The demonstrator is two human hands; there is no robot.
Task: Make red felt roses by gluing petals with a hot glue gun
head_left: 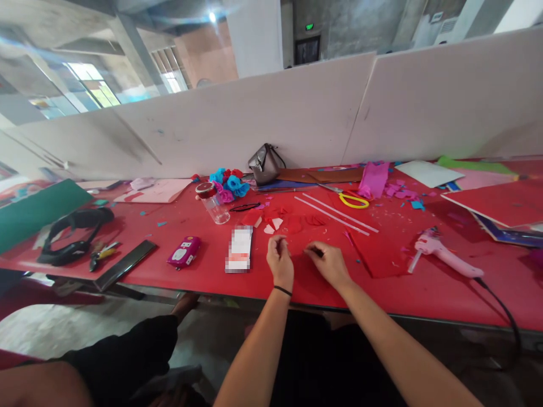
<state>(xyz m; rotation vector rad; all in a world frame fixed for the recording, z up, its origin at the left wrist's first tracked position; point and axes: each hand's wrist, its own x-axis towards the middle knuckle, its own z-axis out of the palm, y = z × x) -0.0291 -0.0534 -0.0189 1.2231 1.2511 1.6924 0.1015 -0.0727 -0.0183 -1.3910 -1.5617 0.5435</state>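
My left hand (280, 261) and my right hand (328, 261) rest side by side on the red table (212, 271), near its front edge. Both have fingers curled and pinched together over a red sheet (373, 254). What they pinch is too small and too red against the table to name. Small cut red and white paper pieces (275, 223) lie just beyond the hands. Two thin white sticks (339, 215) run diagonally behind them, with yellow-handled scissors (352, 199) farther back.
A pink glue gun (441, 254) with a black cord lies at the right. A glass jar (213, 204), paper flowers (231, 182), a small grey bag (265, 163), a phone (240, 249) and a pink case (184, 251) sit left of centre. White partition boards stand behind. Another person's leg shows at bottom left.
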